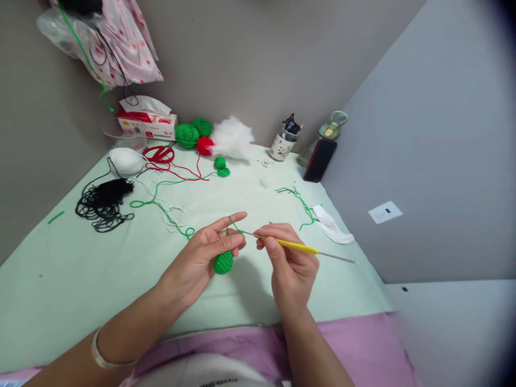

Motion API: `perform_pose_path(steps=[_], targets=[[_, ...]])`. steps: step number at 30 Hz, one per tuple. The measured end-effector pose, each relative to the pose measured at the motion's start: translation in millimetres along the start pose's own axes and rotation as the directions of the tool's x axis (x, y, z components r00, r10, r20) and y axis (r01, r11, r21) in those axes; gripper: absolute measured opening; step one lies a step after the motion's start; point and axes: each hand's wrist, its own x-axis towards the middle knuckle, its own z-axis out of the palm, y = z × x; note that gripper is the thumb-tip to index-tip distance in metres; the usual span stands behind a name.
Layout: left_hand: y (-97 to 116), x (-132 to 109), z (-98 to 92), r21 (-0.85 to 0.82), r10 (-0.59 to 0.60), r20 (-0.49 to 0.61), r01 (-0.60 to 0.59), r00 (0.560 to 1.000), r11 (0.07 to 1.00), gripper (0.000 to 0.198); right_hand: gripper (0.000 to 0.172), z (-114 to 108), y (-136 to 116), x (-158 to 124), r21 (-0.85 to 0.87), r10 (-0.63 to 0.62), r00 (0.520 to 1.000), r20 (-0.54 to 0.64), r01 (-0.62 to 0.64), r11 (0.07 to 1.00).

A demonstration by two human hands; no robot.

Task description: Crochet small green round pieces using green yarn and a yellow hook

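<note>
My left hand (pixel 213 244) pinches a small green crocheted piece (pixel 223 263), rounded at its lower end, between thumb and fingers. Green yarn (pixel 234 221) passes over its raised index finger. In my right hand (pixel 288 258) is a crochet hook (pixel 296 245) with a yellow grip and metal ends, held like a pencil. The hook's tip meets the green yarn beside my left fingertips; whether it sits inside a loop is too small to tell. A green strand (pixel 169 217) lies across the table to the left of my hands.
Black yarn (pixel 107 199), a white yarn ball (pixel 126 160) and red-handled scissors (pixel 159 155) lie at left. Behind are a tissue box (pixel 157 126), green yarn balls (pixel 187 135) and white stuffing (pixel 234 138). A phone (pixel 320 160) leans near a bottle (pixel 308 150); green scraps (pixel 304 203) lie at right.
</note>
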Motion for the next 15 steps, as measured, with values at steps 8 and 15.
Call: perform_pose_path(steps=[8,15], targets=[[-6,-3,7.7,0.176,0.216,-0.094,-0.198,0.972,0.964,0.053,0.023,3,-2,-4,-0.151,-0.044,0.997,0.069,0.054,0.987],[0,-3,2.0,-0.02,-0.012,-0.036,0.011,0.999,1.0,0.042,0.022,0,-2,-5,-0.08,-0.045,0.998,-0.034,0.042,0.996]])
